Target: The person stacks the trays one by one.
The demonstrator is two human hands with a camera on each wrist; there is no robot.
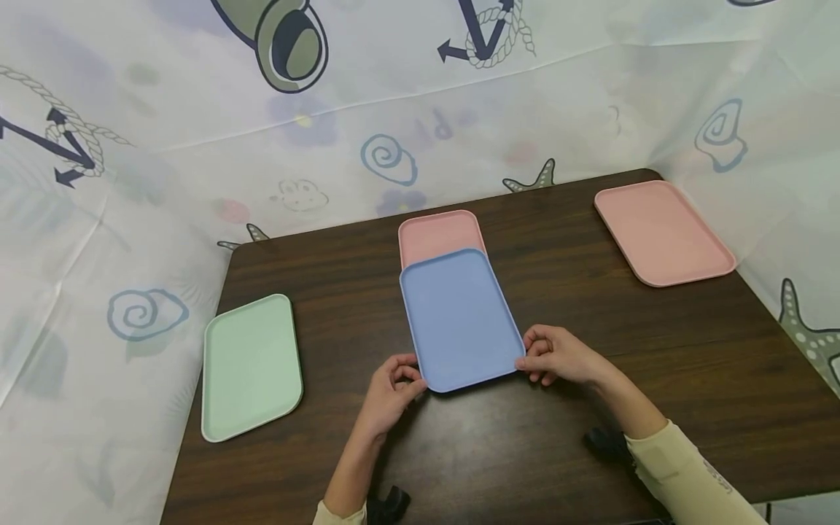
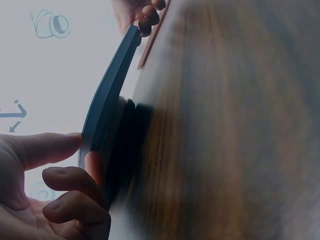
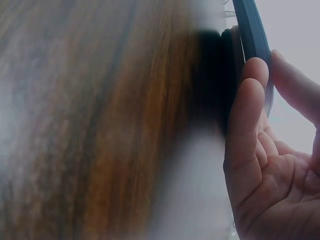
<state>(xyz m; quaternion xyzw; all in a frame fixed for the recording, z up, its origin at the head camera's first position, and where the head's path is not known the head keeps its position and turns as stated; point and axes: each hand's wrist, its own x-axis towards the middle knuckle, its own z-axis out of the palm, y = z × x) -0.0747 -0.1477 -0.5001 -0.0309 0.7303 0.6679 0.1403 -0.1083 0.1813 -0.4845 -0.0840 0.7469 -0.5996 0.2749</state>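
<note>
A blue rectangular tray (image 1: 462,321) with a low rim is held by both hands at its near corners. My left hand (image 1: 389,394) pinches the near left corner, thumb on top and fingers below, as the left wrist view shows on the tray's edge (image 2: 107,95). At the near right corner my right hand (image 1: 558,355) pinches the rim the same way; its fingers (image 3: 245,115) reach under the edge. The tray's near side is raised off the table. Its far part overlaps a pink tray (image 1: 441,237), whose front portion is hidden beneath.
On the left of the dark wooden table (image 1: 341,306) lies a light green tray (image 1: 252,368). Another pink tray (image 1: 666,233) lies at the far right corner. A patterned white cloth (image 1: 459,138) hangs behind the table and along its sides.
</note>
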